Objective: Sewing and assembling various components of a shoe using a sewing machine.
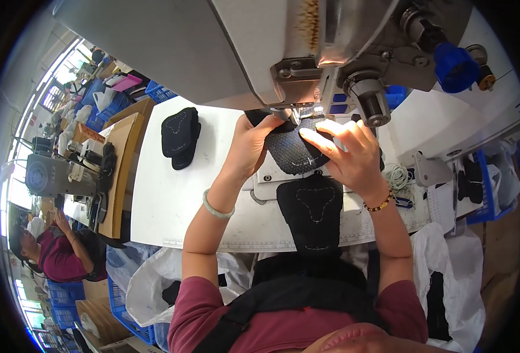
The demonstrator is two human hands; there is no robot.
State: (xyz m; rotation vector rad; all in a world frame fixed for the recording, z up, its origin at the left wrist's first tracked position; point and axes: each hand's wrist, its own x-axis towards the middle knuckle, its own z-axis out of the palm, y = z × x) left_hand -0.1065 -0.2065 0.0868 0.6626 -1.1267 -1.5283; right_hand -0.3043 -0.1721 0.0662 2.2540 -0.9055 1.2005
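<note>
Under the needle area of a sewing machine (292, 115) lies a black padded fabric piece (288, 152) with a textured face, rounded lower edge and a short line of light stitching. Holding its left edge is my left hand (253, 144), thumb on top near the presser foot. My right hand (354, 154) grips the right side, its fingertips on the upper surface beside the needle; the thumb is hidden. Nearer to me, a black fabric piece (310, 212) with a light stitched outline hangs over the table's front edge. The needle tip is too small to make out.
A stack of black pieces (179, 136) rests on the white table (166, 200) at left. Tangled pale thread (396, 176) lies at right. White bags (154, 282) and a blue crate (485, 188) flank the table. A co-worker (66, 253) sits far left by another machine (54, 175).
</note>
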